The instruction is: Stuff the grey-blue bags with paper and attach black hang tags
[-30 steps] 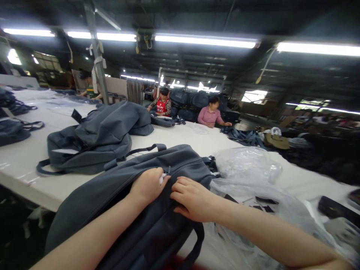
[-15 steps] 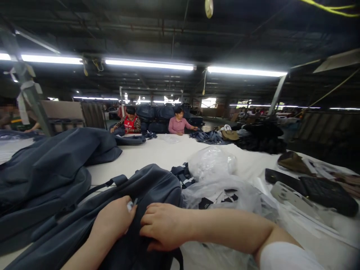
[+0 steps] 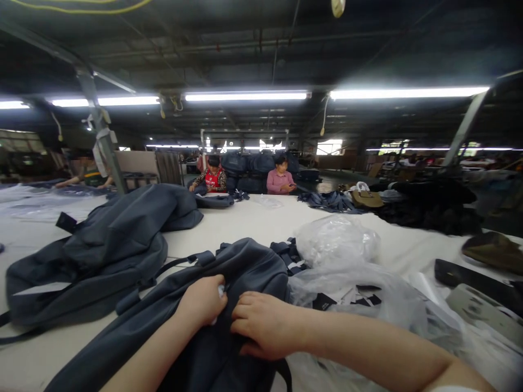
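Note:
A dark grey backpack (image 3: 241, 267) lies on the white table (image 3: 253, 218) right in front of me. My left hand (image 3: 201, 301) is closed on the bag's top, pinching something small and white that I cannot make out. My right hand (image 3: 263, 325) lies beside it, fingers curled and gripping the backpack's fabric. Both forearms reach in from the bottom edge.
More grey backpacks (image 3: 110, 245) are piled at the left. Clear plastic bags (image 3: 339, 245) with dark labels lie at the right, with dark flat items (image 3: 474, 277) beyond. Two people (image 3: 281, 177) sit at the table's far end; another person (image 3: 84, 171) works at the far left.
The camera has swung back to the left, so the pile of backpacks shows more fully. Both hands stay on the backpack in much the same grip.

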A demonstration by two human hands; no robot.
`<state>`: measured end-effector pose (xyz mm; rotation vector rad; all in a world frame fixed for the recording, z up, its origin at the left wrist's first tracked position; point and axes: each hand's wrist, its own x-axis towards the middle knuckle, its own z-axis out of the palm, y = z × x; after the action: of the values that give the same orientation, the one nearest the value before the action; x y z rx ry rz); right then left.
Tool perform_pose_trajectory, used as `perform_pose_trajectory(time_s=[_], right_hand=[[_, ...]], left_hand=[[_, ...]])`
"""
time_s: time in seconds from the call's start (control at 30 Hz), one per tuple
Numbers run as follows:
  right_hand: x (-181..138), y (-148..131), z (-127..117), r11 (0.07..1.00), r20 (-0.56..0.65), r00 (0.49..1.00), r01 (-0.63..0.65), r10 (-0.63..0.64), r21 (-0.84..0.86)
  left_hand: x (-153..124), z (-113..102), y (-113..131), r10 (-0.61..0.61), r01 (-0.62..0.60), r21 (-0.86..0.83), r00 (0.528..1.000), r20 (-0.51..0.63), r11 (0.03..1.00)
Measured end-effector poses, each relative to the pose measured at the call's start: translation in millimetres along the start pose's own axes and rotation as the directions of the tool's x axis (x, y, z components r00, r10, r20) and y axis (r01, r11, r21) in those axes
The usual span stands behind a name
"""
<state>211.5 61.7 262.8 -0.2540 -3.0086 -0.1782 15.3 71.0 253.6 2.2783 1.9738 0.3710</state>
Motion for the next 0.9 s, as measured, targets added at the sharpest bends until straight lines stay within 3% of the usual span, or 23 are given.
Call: perform_pose_trajectory(time_s=[0.23, 0.4, 0.47, 0.6, 0.77, 0.9], right_hand=[[1, -5, -6, 0.993, 0.021, 0.996, -0.084, 0.082, 0.082], [5, -6, -4, 0.974, 0.017, 0.991, -0.135, 0.134, 0.184], [8, -4, -2, 0.952, -0.062, 0.972, -0.206, 0.225, 0.228], [18, 11, -3, 0.912, -0.291, 0.867, -0.358, 0.404, 0.198], [37, 25, -11, 0.962, -0.204, 0.941, -0.254, 0.270, 0.102], [48, 28, -16, 0.969, -0.190, 0.955, -0.243, 0.229, -0.050]], left_hand=[[5, 6, -6, -0.024, 0.022, -0.109, 1.000, -0.011, 0.994], [1, 8, 0, -0.084, 0.075, -0.101, 0.992, -0.090, 0.992], [-3, 5, 3, -0.105, 0.094, -0.101, 0.988, -0.111, 0.990], [-14, -13, 5, -0.109, 0.088, -0.150, 0.984, -0.140, 0.985], [-27, -43, 2, -0.029, -0.013, -0.288, 0.989, -0.142, 0.958], [-51, -63, -8, -0.043, -0.010, -0.333, 0.987, -0.153, 0.943]])
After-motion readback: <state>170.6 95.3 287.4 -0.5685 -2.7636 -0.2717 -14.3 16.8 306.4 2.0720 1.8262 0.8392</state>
